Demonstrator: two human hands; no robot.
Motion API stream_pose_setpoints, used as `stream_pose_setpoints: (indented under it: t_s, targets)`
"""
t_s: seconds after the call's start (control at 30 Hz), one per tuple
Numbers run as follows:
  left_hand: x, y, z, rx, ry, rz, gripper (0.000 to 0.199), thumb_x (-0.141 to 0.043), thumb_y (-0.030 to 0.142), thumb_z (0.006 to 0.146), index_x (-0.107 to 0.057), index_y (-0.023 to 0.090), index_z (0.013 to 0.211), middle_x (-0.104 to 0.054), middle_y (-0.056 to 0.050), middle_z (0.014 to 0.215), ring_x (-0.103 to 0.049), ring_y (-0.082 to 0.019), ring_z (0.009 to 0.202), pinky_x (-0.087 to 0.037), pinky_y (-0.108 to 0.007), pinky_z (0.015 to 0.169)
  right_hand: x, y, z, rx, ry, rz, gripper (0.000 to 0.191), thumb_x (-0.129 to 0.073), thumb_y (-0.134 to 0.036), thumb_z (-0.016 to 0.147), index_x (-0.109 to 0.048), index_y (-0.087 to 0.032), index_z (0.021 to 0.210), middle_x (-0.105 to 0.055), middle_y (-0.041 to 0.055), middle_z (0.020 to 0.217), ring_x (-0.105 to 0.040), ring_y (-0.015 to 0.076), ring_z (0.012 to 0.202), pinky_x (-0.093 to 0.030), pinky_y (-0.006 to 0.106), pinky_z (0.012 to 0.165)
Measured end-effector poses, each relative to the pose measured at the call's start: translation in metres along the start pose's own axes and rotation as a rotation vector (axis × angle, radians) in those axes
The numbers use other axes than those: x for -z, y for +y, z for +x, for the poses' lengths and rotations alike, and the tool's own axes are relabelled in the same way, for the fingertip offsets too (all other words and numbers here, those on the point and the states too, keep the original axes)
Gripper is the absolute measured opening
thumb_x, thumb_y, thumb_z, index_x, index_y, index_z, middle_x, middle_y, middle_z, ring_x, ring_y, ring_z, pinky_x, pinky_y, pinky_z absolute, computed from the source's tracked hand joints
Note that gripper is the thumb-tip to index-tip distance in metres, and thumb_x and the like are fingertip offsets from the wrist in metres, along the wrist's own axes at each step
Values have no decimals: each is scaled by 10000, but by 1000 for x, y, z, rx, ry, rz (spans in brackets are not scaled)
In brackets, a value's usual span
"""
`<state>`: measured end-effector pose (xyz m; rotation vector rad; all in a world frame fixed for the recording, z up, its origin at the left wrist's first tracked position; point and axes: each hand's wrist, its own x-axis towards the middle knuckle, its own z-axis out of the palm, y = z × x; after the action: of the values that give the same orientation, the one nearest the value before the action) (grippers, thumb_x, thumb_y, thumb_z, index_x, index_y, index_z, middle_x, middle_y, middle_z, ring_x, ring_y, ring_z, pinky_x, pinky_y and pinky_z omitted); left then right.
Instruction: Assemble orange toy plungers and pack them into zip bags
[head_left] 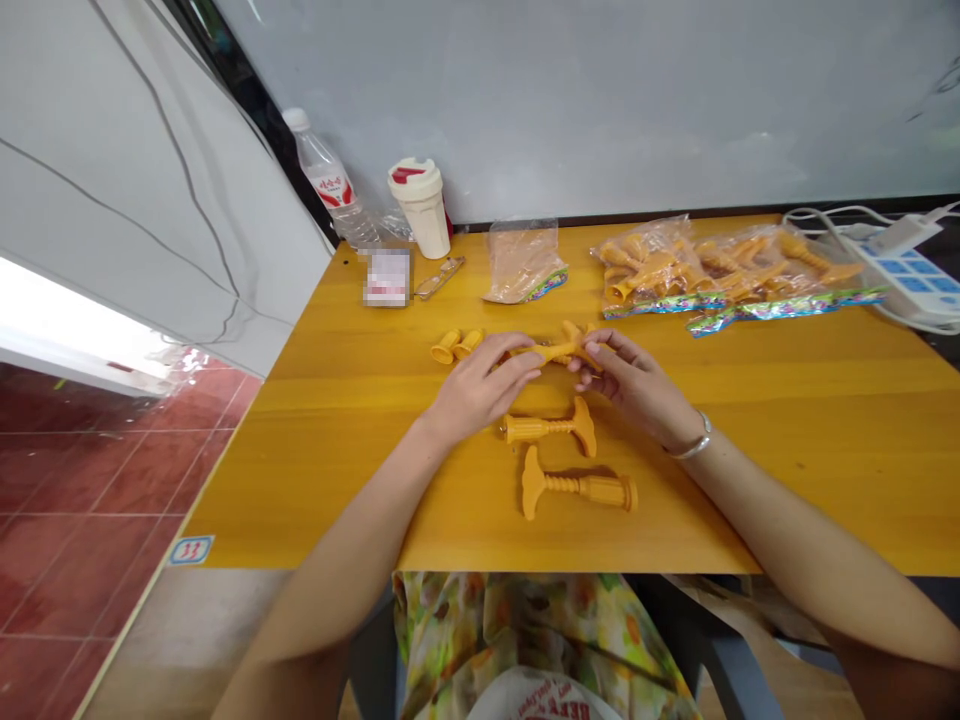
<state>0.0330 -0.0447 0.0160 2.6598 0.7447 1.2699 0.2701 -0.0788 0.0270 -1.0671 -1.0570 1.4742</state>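
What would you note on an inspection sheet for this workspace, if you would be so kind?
Surface: yellow wooden tabletop.
Job's things: two orange plastic T-shaped pieces, two short orange plastic caps, clear plastic bag of orange parts.
Clutter: clear plastic water bottle, white lidded cup, crumpled clear bag.
Hands: left hand and right hand hold a slim orange plastic piece.
Cables: white cords by a white power strip.
Surroundings: red tiled floor, pale grey wall.

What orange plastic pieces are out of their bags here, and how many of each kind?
Small orange caps: 2
T-shaped orange pieces on the table: 2
T-shaped orange piece held by left hand and right hand: 1
Total: 5
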Motion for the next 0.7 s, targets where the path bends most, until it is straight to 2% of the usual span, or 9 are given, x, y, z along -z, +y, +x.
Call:
stream_pose_setpoints:
  t_s: [0.1, 0.23, 0.3, 0.4, 0.5, 0.57, 0.63, 0.7]
  targets:
    - [0, 0, 2, 105, -22, 24, 199, -473, 337, 1027, -620, 224, 1098, -676, -107, 1101, -651, -207, 1052, -535, -366, 935, 0, 1, 0, 40, -18, -83, 473, -815, -476, 776, -604, -302, 1162, -740, -14, 928, -643, 116, 709, -601, 310, 764]
    - [0, 4, 5, 293, 58, -54, 223, -504, 427, 1005, -560, 212, 1005, -660, -52, 916, -623, -156, 765, -527, -297, 742, 4, 3, 2, 212, -68, -285, 377, -761, -499, 828, -657, -273, 1112, -734, 40, 1045, -690, 183, 922, -580, 373, 887]
    - [1, 7, 7, 413, 104, -147, 230, -512, 437, 996, -519, 218, 928, -601, 0, 787, -539, -115, 625, -477, -255, 637, 6, 5, 3, 356, -63, -411, 300, -731, -473, 863, -660, -277, 1079, -723, 42, 1067, -687, 198, 972, -570, 383, 912]
    - [3, 8, 13, 631, 151, -362, 292, -518, 460, 979, -479, 218, 819, -443, 50, 635, -430, -90, 534, -399, -217, 535, 7, 8, 2, 639, -119, -692, 131, -602, -362, 964, -652, -280, 1054, -711, 47, 1065, -680, 208, 1005, -561, 408, 935]
    - [5, 7, 17, 898, 69, -684, 379, -562, 532, 930, -477, 212, 747, -323, 81, 545, -301, -66, 428, -272, -193, 416, 7, 6, -1, 1007, -238, -1003, 191, -479, -216, 1006, -663, -264, 988, -699, 62, 1063, -656, 220, 1077, -568, 426, 928]
    - [5, 6, 18, 1035, -5, -868, 422, -583, 584, 898, -492, 208, 730, -273, 102, 481, -210, -52, 368, -183, -193, 373, 7, 2, -4, 1207, -239, -1147, 170, -522, -195, 989, -667, -253, 923, -693, 67, 1066, -637, 230, 1107, -577, 427, 925]
    - [6, 7, 18, 1093, -25, -959, 443, -598, 615, 878, -507, 206, 734, -260, 111, 436, -186, -50, 344, -151, -195, 365, 10, -3, -5, 1295, -185, -1223, 126, -585, -213, 966, -662, -251, 874, -694, 65, 1064, -629, 236, 1122, -575, 428, 947]
    - [7, 6, 19, 1092, 34, -955, 442, -597, 622, 881, -508, 208, 754, -293, 102, 432, -239, -59, 353, -174, -192, 376, 15, -6, -4, 1298, -101, -1232, 141, -590, -227, 961, -653, -258, 839, -697, 61, 1049, -629, 245, 1129, -569, 442, 952]
